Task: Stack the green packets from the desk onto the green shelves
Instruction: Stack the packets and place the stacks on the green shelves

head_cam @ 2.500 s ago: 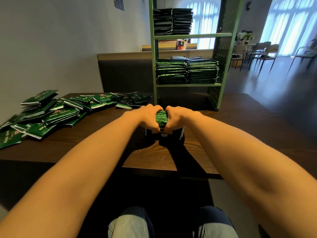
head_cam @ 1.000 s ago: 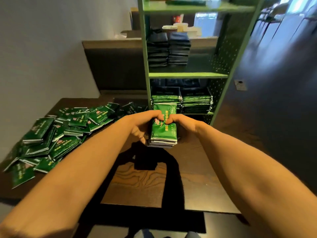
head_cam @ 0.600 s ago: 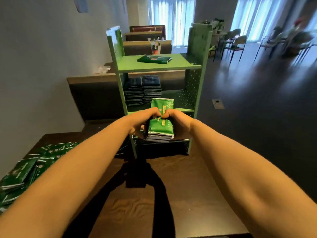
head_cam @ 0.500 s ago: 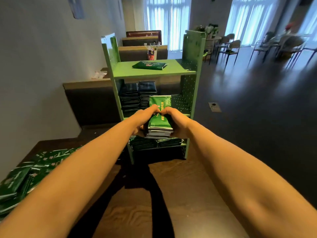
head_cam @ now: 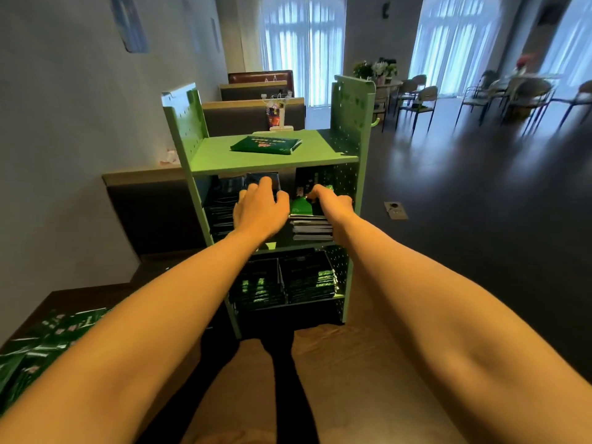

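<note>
- Packet stack (head_cam: 309, 221) sits on the middle level of the green shelves (head_cam: 217, 155), right side.
- Right hand (head_cam: 331, 205): fingers curled over the stack's top packet.
- Left hand (head_cam: 259, 211): fingers relaxed, spread, just left of the stack.
- Loose packets (head_cam: 41, 344) lie on the desk (head_cam: 346, 373), far left.

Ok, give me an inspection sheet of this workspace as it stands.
Surface: wooden desk, green shelves standing on it.
Job's things: packet stack on the middle shelf; single packet on the top shelf; loose packets on the desk, left.
Clutter: crumpled paper on the ledge.
Hands: left hand open beside the stack; right hand fingers curled over the stack.
Cables: nothing seen.
Surroundings: chairs, tall windows.
</note>
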Motion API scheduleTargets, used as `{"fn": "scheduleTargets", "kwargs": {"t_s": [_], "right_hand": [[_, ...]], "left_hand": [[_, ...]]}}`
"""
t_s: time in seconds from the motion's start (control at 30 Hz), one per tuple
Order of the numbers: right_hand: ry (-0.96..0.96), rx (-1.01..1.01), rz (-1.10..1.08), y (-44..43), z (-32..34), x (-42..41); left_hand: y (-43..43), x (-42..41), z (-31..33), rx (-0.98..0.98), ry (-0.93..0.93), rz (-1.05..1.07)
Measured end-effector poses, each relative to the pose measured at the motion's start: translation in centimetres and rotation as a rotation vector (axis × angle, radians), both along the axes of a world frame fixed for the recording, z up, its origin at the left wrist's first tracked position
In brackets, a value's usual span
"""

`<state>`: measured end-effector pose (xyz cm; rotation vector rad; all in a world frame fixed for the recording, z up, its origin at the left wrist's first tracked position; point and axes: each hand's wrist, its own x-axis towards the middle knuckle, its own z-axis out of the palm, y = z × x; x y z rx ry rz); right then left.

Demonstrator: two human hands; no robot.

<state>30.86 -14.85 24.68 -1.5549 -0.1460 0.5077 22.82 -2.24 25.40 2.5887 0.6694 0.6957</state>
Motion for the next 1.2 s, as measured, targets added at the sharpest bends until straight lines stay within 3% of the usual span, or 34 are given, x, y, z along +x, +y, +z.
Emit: {"fn": "scheduleTargets", "kwargs": {"t_s": [0.17, 0.37, 0.47, 0.57, 0.67, 0.77, 1.2], "right_hand": [[0.025, -0.047, -0.015, 2.3, -0.2, 3.6], [-0.012, -0.078, -0.017, 4.8, -0.4, 6.2], [0.012, -0.073, 0.009, 5.6, -0.9, 7.3], [0.007, -0.045, 0.058, 7.1, -3.8, 10.9], [-0.030, -0.102, 0.089, 6.7, -1.8, 8.5], [-0.119, -0.161, 0.120, 6.5, -1.1, 8.3], [-0.182, -0.240, 0.191, 7.0, -1.1, 9.4]], "left_hand": [[1.7, 1.1, 1.4, 0.301, 0.266, -0.086], [2.3, 3.4, 2.1, 0.330, 0.698, -0.137], [3.2, 5.4, 1.2, 0.323, 0.823, -0.135], [3.8, 6.4, 0.2, 0.528, 0.728, -0.126], [3.9, 6.8, -0.4, 0.656, 0.649, -0.110], [4.2, 7.1, -0.9, 0.660, 0.641, -0.081], [4.3, 7.2, -1.6, 0.540, 0.518, -0.121]]}}
